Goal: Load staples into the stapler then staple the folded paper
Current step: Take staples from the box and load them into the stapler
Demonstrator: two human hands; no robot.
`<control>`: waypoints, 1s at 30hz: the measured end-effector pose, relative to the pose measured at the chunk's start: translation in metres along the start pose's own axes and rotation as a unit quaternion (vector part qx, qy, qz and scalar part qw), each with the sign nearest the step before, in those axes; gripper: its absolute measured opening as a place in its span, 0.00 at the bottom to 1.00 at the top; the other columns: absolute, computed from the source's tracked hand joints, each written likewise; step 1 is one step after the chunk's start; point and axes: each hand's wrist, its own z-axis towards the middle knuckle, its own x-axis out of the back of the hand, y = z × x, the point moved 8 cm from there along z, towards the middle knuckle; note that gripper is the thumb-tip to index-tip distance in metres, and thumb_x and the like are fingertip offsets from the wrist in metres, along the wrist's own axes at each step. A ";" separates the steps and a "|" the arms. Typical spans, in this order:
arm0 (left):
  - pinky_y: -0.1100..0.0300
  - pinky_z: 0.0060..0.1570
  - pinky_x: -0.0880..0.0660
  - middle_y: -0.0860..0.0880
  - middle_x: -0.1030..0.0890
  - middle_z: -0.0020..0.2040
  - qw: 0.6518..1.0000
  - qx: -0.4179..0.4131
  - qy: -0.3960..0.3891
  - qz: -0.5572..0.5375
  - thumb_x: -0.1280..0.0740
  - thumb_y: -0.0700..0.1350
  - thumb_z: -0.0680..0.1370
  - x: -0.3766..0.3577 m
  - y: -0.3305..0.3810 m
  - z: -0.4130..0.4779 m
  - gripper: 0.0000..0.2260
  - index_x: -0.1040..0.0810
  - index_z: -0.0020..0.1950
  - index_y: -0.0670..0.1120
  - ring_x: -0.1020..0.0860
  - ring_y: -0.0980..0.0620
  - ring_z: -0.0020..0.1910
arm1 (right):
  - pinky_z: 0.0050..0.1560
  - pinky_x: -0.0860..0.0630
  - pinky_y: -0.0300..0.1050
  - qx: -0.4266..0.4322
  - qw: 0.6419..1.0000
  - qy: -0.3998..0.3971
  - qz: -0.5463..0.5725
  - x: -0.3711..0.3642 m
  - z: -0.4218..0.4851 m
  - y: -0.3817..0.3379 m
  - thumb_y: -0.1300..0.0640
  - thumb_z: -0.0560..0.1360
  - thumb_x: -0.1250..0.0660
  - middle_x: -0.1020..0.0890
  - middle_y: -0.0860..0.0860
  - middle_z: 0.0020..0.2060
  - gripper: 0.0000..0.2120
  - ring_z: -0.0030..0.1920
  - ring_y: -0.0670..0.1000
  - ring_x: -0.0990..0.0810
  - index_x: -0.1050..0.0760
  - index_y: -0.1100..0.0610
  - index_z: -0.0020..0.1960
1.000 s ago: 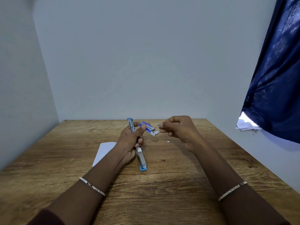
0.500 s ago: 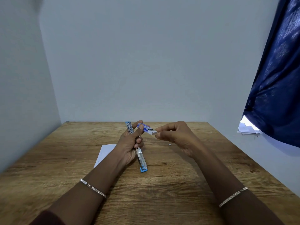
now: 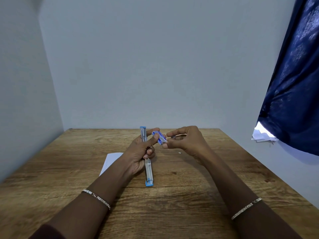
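- The long blue-and-silver metal stapler (image 3: 148,171) is swung open; its near end with the blue cap rests on the brown wood-grain table (image 3: 172,213), its other arm stands up past the knuckles; the left hand (image 3: 139,152) is wrapped around its middle, fingers curled tight on it.
- The small blue-and-white cardboard staple box (image 3: 159,136) sits pinched between the left thumb and forefinger, above the stapler and clear of the table; so the left hand carries both things at once.
- The right hand (image 3: 187,141) is at the box's open end, fingertips (image 3: 165,145) drawn together and touching it; whether a strip of staples is between them I cannot tell, it is too small.
- The white folded paper (image 3: 110,162) lies flat on the table just left of the left wrist, partly hidden by the forearm; nothing pins it.
- A tiny pale scrap (image 3: 179,153) lies on the wood near the right hand.
- Judged so: opening is done; staples appear to be coming out of the box; seating them in the channel, closing the stapler and stapling the paper all remain.
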 end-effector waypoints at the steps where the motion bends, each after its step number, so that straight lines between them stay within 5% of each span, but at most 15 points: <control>1: 0.68 0.15 0.38 0.50 0.18 0.29 1.000 0.001 -0.001 0.004 0.26 0.42 0.71 -0.001 0.000 0.000 0.20 0.23 0.61 0.42 0.35 0.60 0.17 | 0.54 0.16 0.48 0.011 1.000 -0.007 -0.004 0.001 0.000 -0.003 0.55 0.55 0.13 0.11 0.51 0.41 0.22 0.46 0.48 0.12 0.14 0.55 0.48; 4: 0.68 0.15 0.38 0.48 0.18 0.32 1.000 0.020 -0.011 0.020 0.26 0.44 0.71 -0.005 -0.004 -0.002 0.23 0.25 0.63 0.40 0.35 0.60 0.17 | 0.56 0.17 0.45 0.054 0.998 -0.030 -0.029 0.001 -0.001 -0.013 0.58 0.54 0.12 0.14 0.47 0.48 0.29 0.51 0.44 0.14 0.17 0.58 0.53; 8: 0.68 0.15 0.39 0.38 0.20 0.51 0.997 0.045 -0.042 0.048 0.28 0.43 0.74 -0.008 -0.007 -0.003 0.23 0.27 0.66 0.38 0.36 0.60 0.18 | 0.60 0.20 0.40 0.105 0.990 -0.060 -0.074 0.001 -0.002 -0.024 0.58 0.54 0.12 0.19 0.46 0.53 0.31 0.55 0.43 0.16 0.16 0.59 0.56; 15: 0.69 0.15 0.40 0.46 0.22 0.34 0.991 0.083 -0.056 0.089 0.29 0.47 0.74 -0.012 -0.013 -0.007 0.17 0.22 0.58 0.39 0.36 0.60 0.16 | 0.60 0.18 0.47 0.103 0.980 -0.129 -0.111 0.000 -0.007 -0.027 0.58 0.57 0.13 0.16 0.53 0.51 0.20 0.52 0.48 0.14 0.13 0.58 0.48; 17: 0.69 0.14 0.39 0.41 0.14 0.45 0.991 0.088 -0.030 0.095 0.33 0.51 0.79 -0.008 -0.014 -0.005 0.19 0.24 0.62 0.37 0.36 0.60 0.17 | 0.57 0.17 0.48 0.082 0.978 -0.133 -0.141 0.009 -0.008 -0.023 0.56 0.57 0.13 0.14 0.51 0.48 0.19 0.49 0.48 0.14 0.13 0.56 0.45; 20: 0.69 0.14 0.38 0.37 0.14 0.54 0.991 0.100 -0.007 0.087 0.40 0.57 0.82 -0.003 -0.014 -0.003 0.24 0.26 0.61 0.36 0.35 0.58 0.17 | 0.39 0.22 0.43 0.048 0.954 -0.149 -0.257 0.014 -0.008 -0.012 0.50 0.55 0.13 0.14 0.46 0.37 0.18 0.38 0.44 0.17 0.13 0.53 0.42; 24: 0.70 0.14 0.38 0.36 0.13 0.49 0.991 0.109 0.008 0.075 0.46 0.62 0.82 0.001 -0.015 -0.001 0.29 0.23 0.58 0.36 0.34 0.57 0.17 | 0.33 0.32 0.36 0.013 0.908 -0.194 -0.372 0.004 -0.010 0.002 0.47 0.55 0.14 0.20 0.44 0.33 0.21 0.34 0.41 0.24 0.14 0.54 0.44; 30: 0.69 0.13 0.40 0.40 0.15 0.37 0.992 0.103 0.020 0.074 0.49 0.58 0.85 0.003 -0.015 -0.003 0.27 0.22 0.55 0.37 0.32 0.56 0.17 | 0.30 0.36 0.34 -0.001 0.897 -0.215 -0.388 0.001 -0.011 0.008 0.45 0.56 0.14 0.25 0.40 0.22 0.19 0.28 0.39 0.27 0.14 0.53 0.41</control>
